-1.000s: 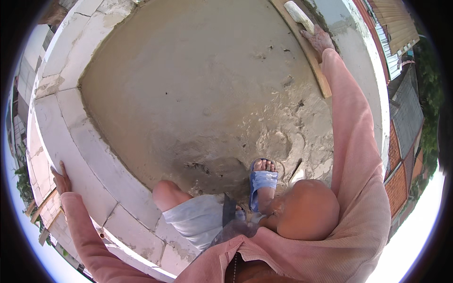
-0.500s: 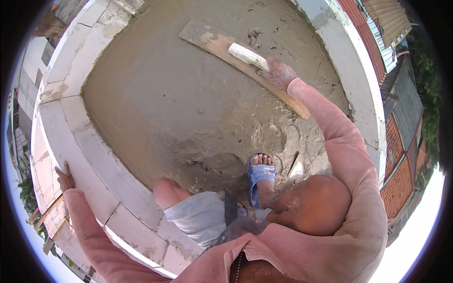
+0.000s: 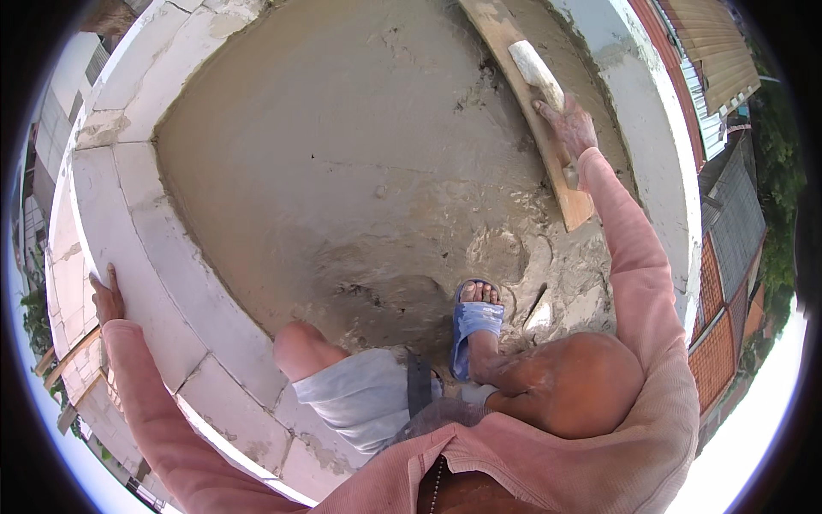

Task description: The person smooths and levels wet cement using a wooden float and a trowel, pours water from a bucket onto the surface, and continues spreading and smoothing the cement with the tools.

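My right hand (image 3: 572, 127) is wrapped round the white, mortar-smeared handle of a long wooden float (image 3: 535, 107). The float's board lies on wet grey mortar (image 3: 342, 146), close to the right-hand wall and slanting from far to near. At the left, my left hand (image 3: 108, 295) rests with its fingers apart on the outer edge of a pale block wall (image 3: 158, 265). Nothing is in that hand. A blue sandal (image 3: 475, 330) is on my foot, which stands at the near edge of the mortar.
Low walls of pale blocks (image 3: 659, 180) border the mortar on both sides. Rough footprints and lumps mark the mortar (image 3: 505, 257) in front of my foot. Beyond the right wall are metal roofs (image 3: 711, 51) and orange tiled roofs (image 3: 717, 325); trees stand farther out.
My right hand has swept the float to the right and away from me, turning it more lengthwise. My left hand has shifted slightly up along the left wall's edge.
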Available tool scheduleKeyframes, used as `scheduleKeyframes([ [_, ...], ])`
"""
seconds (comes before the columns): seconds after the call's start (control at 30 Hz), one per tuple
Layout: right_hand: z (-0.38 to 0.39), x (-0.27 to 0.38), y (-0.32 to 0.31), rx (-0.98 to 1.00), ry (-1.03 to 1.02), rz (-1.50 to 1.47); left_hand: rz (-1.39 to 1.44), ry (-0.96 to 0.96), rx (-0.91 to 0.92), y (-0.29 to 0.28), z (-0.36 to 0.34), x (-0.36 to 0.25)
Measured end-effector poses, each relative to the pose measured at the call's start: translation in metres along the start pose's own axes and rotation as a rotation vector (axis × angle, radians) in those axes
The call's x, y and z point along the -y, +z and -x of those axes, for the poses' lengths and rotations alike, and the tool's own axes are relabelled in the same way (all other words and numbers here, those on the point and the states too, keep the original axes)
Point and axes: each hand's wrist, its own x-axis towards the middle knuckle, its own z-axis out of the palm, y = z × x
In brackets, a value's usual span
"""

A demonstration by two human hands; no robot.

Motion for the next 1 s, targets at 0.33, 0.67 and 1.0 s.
scheduleKeyframes([
  [0.33, -0.089, 0.069, 0.039, 0.119, -0.261, 0.250, 0.016, -0.022, 0.016, -0.010, 0.015, -0.003],
  [0.67, 0.087, 0.034, 0.071, 0.456, -0.452, 0.224, 0.028, 0.028, 0.004, 0.003, 0.009, -0.024],
  [1.0, -0.004, 0.053, 0.051, 0.007, -0.320, 0.091, 0.034, 0.035, 0.010, 0.008, -0.003, -0.018],
])
